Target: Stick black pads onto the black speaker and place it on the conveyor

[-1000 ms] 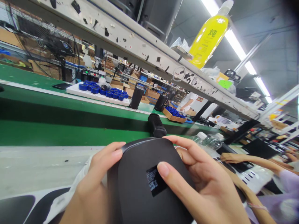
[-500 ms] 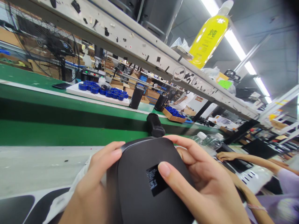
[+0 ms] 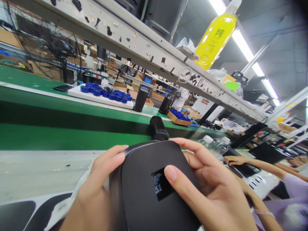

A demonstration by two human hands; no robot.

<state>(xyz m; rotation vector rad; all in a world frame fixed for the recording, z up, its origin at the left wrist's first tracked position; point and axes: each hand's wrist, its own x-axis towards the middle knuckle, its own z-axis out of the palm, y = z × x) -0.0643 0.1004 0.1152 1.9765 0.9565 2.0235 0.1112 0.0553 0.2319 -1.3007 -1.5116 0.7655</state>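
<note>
A black plastic housing with rounded corners fills the bottom centre, its flat face toward me. On that face sits a glossy black label with small pale print, too small to read. My left hand grips the housing's left side, fingertips at the upper left edge. My right hand is closed round the right side, its thumb pressed on the label and partly covering it. Just beyond the housing's top edge a black cylindrical part shows; I cannot tell whether it is attached. The housing's underside is hidden.
Behind runs a green conveyor belt, with a white board of blue rings and black cylinders past it. Overhead is a metal shelf with a yellow bottle. At right are clear bottles and a co-worker's hand.
The housing and both hands stay almost in place. My right thumb has shifted very slightly to the right with the label. A white fan in the background shows more clearly.
</note>
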